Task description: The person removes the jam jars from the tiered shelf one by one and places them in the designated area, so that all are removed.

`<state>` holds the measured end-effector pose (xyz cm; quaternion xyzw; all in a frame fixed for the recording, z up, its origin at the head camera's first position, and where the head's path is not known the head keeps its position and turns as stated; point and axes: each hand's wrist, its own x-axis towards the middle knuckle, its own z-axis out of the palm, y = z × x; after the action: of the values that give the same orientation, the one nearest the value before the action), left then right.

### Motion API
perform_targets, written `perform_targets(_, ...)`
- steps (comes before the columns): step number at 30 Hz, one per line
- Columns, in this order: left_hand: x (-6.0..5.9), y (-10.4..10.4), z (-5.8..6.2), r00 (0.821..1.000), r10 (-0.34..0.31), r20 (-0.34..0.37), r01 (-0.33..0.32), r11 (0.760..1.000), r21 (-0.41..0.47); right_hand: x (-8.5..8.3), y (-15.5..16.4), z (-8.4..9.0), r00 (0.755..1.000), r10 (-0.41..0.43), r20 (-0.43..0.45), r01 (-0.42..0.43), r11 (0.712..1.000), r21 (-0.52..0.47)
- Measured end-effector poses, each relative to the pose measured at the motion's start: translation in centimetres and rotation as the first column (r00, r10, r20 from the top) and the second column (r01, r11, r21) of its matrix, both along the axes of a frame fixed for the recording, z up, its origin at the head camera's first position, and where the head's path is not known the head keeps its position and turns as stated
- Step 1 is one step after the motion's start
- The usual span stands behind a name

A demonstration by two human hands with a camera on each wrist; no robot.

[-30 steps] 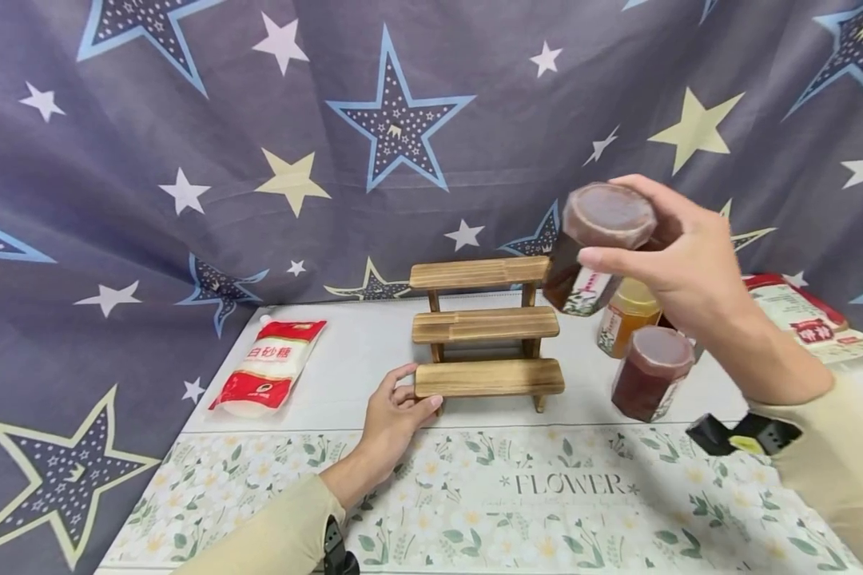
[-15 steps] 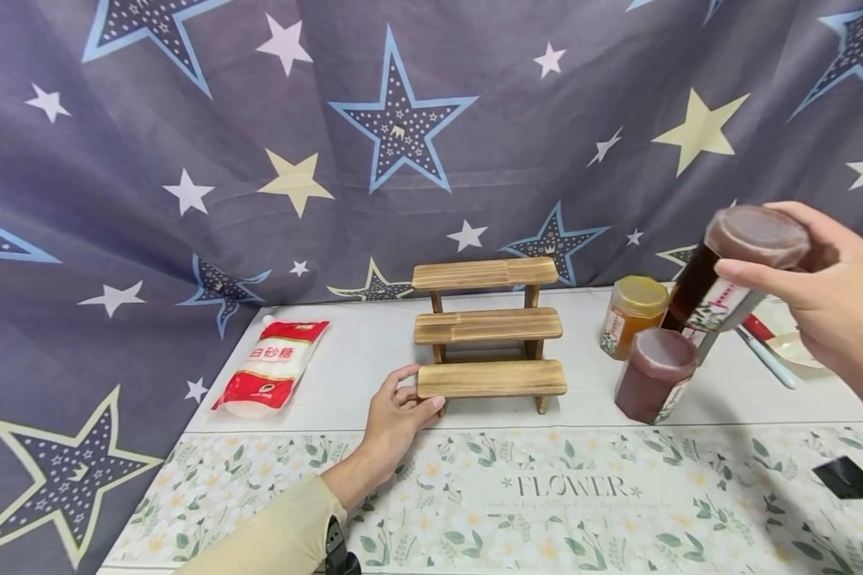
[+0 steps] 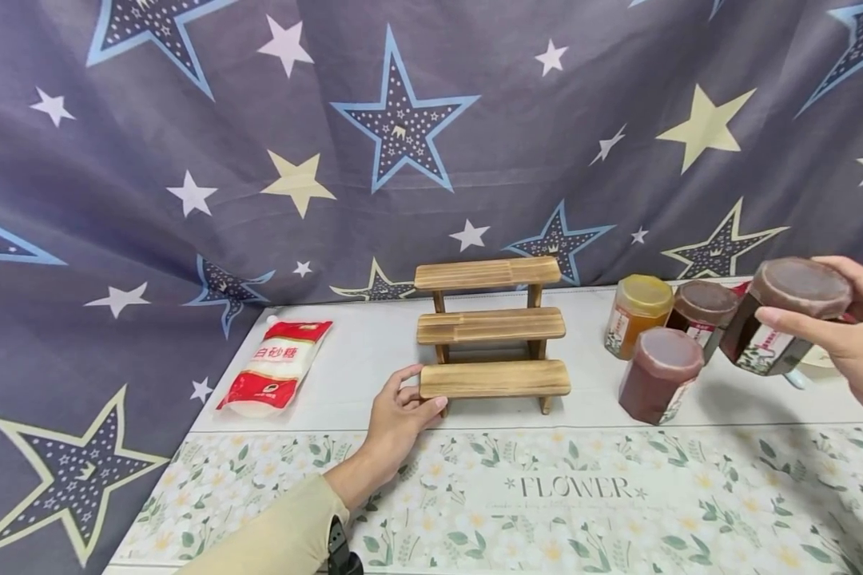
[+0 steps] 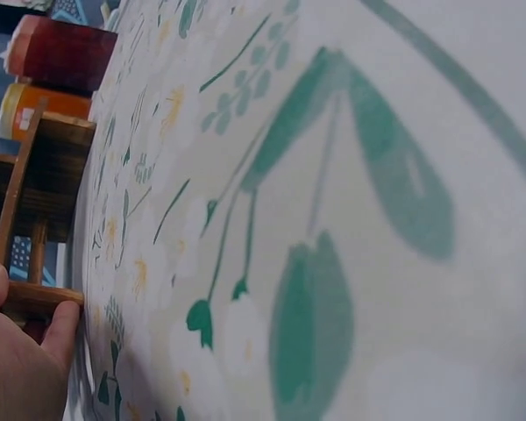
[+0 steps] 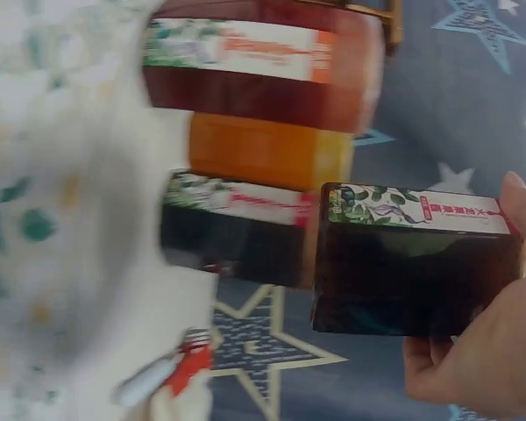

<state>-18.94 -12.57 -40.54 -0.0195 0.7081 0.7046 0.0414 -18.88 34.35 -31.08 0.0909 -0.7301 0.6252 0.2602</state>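
In the head view, my left hand grips the left end of the bottom step on a three-tier wooden stand. Thumb and fingers pinch the same end in the left wrist view. My right hand holds a dark jam jar by its frosted lid, raised and slightly tilted. Seen from the right wrist, the held jar has a white label with green leaves. Left of it stand a reddish jam jar, a yellow-lidded orange jar and another dark jar.
A red-and-white sugar bag lies at the left. Behind the held jar, a blue-handled fork lies at the right, mostly hidden in the head view. A star-patterned curtain closes off the back; a floral cloth covers the front.
My right hand has carried the dark jar rightward from beside the stand, then lowered it to the right of the other jars. My left hand has stayed on the stand.
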Motion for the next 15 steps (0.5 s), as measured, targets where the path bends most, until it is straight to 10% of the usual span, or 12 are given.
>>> perform_targets(9,0.1,0.0,0.1,1.000,0.001,0.000,-0.001,1.000,0.002,0.2,1.1,-4.4,0.964,-0.086,0.253,0.067,0.994,0.083)
perform_targets(15,0.1,0.0,0.1,1.000,0.000,-0.003,0.000,1.000,-0.001,0.5,0.8,-6.2,0.933,-0.043,0.357,0.059,0.998,-0.033)
